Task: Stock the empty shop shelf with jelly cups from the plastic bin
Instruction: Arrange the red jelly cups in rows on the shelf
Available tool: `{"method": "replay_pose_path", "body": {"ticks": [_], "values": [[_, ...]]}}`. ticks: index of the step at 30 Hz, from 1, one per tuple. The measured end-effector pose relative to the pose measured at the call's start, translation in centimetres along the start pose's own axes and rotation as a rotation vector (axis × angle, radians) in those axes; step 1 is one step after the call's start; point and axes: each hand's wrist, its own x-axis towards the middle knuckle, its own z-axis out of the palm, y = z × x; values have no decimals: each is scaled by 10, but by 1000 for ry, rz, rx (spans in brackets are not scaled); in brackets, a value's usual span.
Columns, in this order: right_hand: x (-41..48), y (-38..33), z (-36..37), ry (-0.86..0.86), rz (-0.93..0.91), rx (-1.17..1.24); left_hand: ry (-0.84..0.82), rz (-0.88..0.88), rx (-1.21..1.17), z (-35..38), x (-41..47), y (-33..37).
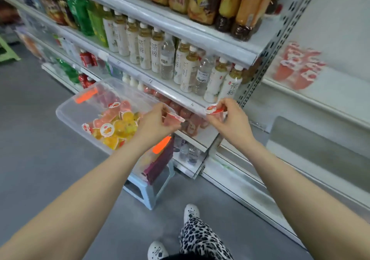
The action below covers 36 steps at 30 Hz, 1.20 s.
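Note:
A clear plastic bin (68, 111) rests on a pale blue stool and holds several orange, yellow and red jelly cups (118, 125). My left hand (154, 123) grips a red jelly cup (173, 117) just right of the bin. My right hand (233, 119) pinches another red jelly cup (215, 110) in front of the drinks shelf's edge. On the white shelf (344, 97) at the right stand a few red jelly cups (296, 73), blurred.
Shelves of drink bottles (180, 63) fill the left unit, with red cups on the row behind my hands. A pale blue stool (148, 195) stands under the bin. My legs and white shoes (191, 212) are on the grey floor below.

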Motion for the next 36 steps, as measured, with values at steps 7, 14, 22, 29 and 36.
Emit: {"method": "replay_pose_path", "body": {"ticks": [7, 14, 22, 29, 36], "values": [[-32, 51, -94, 220, 110, -60, -156, 244, 6, 57, 13, 88], [-40, 101, -197, 384, 178, -84, -244, 468, 48, 121, 37, 187], [7, 177, -292, 407, 272, -69, -116, 592, 181, 189, 86, 294], [82, 249, -320, 305, 291, -74, 6, 570, 294, 240, 136, 357], [148, 292, -318, 207, 254, -73, 21, 538, 379, 268, 173, 378]]}}
